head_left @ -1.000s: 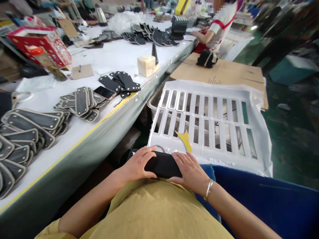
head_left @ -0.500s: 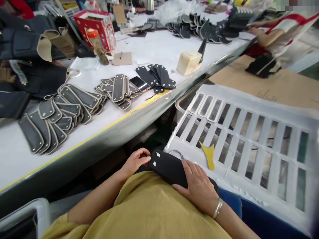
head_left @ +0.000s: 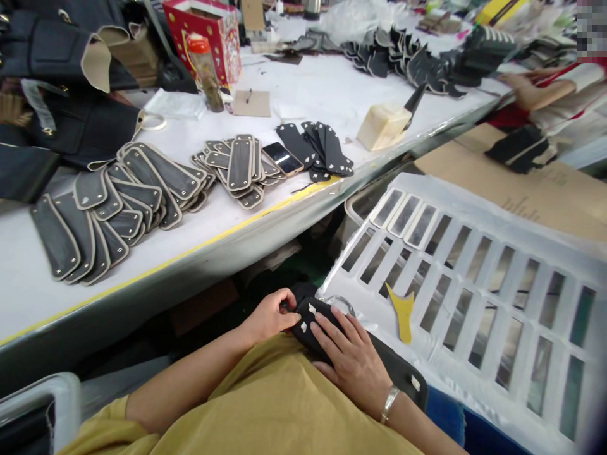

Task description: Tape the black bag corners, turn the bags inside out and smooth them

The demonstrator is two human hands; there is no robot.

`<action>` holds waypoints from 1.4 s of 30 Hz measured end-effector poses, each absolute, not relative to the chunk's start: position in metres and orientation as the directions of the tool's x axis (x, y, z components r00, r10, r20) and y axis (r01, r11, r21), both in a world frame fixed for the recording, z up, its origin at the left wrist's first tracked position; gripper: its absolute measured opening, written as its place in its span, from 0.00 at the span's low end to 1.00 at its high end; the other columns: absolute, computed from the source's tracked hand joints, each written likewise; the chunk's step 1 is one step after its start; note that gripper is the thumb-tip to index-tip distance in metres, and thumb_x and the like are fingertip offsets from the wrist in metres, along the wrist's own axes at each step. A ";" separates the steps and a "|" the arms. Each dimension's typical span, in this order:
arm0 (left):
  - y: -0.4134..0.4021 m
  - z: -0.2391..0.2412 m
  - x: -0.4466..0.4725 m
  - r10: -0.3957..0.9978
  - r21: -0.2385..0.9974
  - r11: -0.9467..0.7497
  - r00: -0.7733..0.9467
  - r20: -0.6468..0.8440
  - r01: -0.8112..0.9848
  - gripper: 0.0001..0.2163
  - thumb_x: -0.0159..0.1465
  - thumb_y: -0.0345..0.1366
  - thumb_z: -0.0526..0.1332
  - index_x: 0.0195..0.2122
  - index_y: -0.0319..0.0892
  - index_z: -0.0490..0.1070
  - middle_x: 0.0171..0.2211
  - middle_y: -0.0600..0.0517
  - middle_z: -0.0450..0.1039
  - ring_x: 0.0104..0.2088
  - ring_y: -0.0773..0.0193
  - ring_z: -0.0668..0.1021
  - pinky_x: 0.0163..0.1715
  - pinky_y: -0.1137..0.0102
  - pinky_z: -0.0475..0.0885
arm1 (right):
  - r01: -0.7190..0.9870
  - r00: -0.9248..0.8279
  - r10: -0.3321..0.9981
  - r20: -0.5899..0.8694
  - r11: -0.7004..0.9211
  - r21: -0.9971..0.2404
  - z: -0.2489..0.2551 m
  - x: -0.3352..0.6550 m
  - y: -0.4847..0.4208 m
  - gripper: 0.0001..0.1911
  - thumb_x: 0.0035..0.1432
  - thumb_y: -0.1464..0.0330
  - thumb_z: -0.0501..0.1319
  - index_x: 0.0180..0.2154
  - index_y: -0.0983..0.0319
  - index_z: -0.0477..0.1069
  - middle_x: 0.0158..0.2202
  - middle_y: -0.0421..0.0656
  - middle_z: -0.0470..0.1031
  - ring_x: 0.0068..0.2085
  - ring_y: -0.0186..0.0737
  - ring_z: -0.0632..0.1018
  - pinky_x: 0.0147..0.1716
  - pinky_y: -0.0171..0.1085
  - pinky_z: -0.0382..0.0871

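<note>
Across my lap lies a long black panel [head_left: 396,366] with rounded ends, and small pale tabs stick up near both ends. My left hand [head_left: 271,317] pinches its left end, thumb on top and fingers curled at the edge. Stretched flat over the panel, my right hand [head_left: 353,360] has its fingers reaching toward the tabs at that left end. The panel's middle is partly hidden beneath this hand. Similar black panels [head_left: 329,148] with pale tabs lie on the table, beside a phone [head_left: 283,158].
Stacked grey panels with light edging [head_left: 173,174] cover the table's near side. A white slotted crate [head_left: 474,354] at my right carries a yellow cutout [head_left: 402,314]. Farther off are a pale block [head_left: 383,125], a bottle [head_left: 206,76], a red box [head_left: 213,38] and a co-worker's arm [head_left: 545,91].
My right hand has slid left along the panel, toward the tabbed end. A tab at the panel's right end now shows. My left hand keeps its pinch. The view has shifted slightly.
</note>
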State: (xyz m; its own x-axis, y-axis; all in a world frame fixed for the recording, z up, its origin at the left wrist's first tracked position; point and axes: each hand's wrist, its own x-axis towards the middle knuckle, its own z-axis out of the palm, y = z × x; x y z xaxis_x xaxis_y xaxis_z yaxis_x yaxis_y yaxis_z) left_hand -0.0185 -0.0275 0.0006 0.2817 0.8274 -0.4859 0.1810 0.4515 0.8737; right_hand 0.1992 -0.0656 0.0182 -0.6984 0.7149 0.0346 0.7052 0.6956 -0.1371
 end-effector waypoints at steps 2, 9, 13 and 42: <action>-0.025 0.000 -0.019 0.809 0.863 0.471 0.300 -0.505 0.184 0.09 0.52 0.34 0.61 0.30 0.43 0.59 0.15 0.62 0.61 0.18 0.71 0.67 0.17 0.77 0.61 | 0.697 -0.707 0.705 0.046 0.707 -0.123 0.019 0.197 -0.062 0.25 0.60 0.55 0.52 0.56 0.57 0.62 0.60 0.38 0.59 0.61 0.51 0.56 0.57 0.50 0.53; -0.014 -0.009 -0.014 0.822 0.881 0.385 0.333 -0.462 0.274 0.10 0.56 0.39 0.58 0.26 0.43 0.56 0.15 0.62 0.56 0.17 0.72 0.62 0.15 0.78 0.55 | 0.679 -0.721 0.690 0.069 0.722 -0.133 0.017 0.199 -0.057 0.24 0.60 0.56 0.53 0.55 0.57 0.63 0.59 0.38 0.62 0.61 0.50 0.57 0.56 0.50 0.55; -0.013 -0.009 -0.010 0.882 0.889 0.270 0.275 -0.383 0.370 0.10 0.56 0.36 0.58 0.24 0.42 0.56 0.17 0.61 0.54 0.18 0.74 0.60 0.16 0.78 0.53 | 0.686 -0.712 0.700 0.054 0.710 -0.160 0.016 0.199 -0.056 0.24 0.60 0.56 0.53 0.55 0.58 0.63 0.59 0.39 0.62 0.61 0.50 0.57 0.56 0.50 0.54; -0.022 0.007 -0.003 0.914 0.912 0.079 0.335 -0.227 0.403 0.12 0.56 0.39 0.60 0.41 0.42 0.67 0.40 0.50 0.71 0.41 0.62 0.73 0.40 0.69 0.69 | 0.802 -0.583 0.810 0.069 0.587 -0.108 0.036 0.275 -0.128 0.24 0.58 0.57 0.56 0.53 0.58 0.65 0.56 0.44 0.66 0.59 0.48 0.61 0.56 0.49 0.57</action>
